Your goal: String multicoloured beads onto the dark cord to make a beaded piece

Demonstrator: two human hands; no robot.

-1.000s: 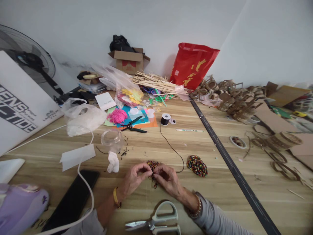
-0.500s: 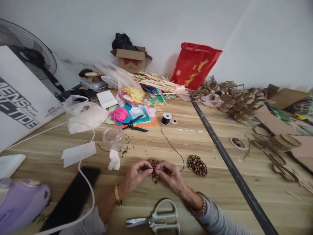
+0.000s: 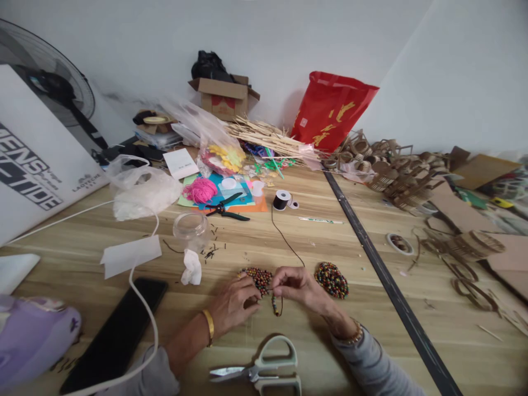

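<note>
Two hands work slightly apart over a wooden table [image 3: 346, 352]. The right hand [image 3: 295, 286] pinches a thin dark cord [image 3: 282, 306], with a short row of beads [image 3: 274, 304] hanging just below. The left hand [image 3: 236, 300] curls beside a bead pile [image 3: 260, 279]; I cannot tell whether it grips any. Scissors [image 3: 264, 374] lie nearer the person.

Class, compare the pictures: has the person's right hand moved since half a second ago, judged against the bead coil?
Yes: the right hand has moved rightward, nearer the bead coil.
</note>
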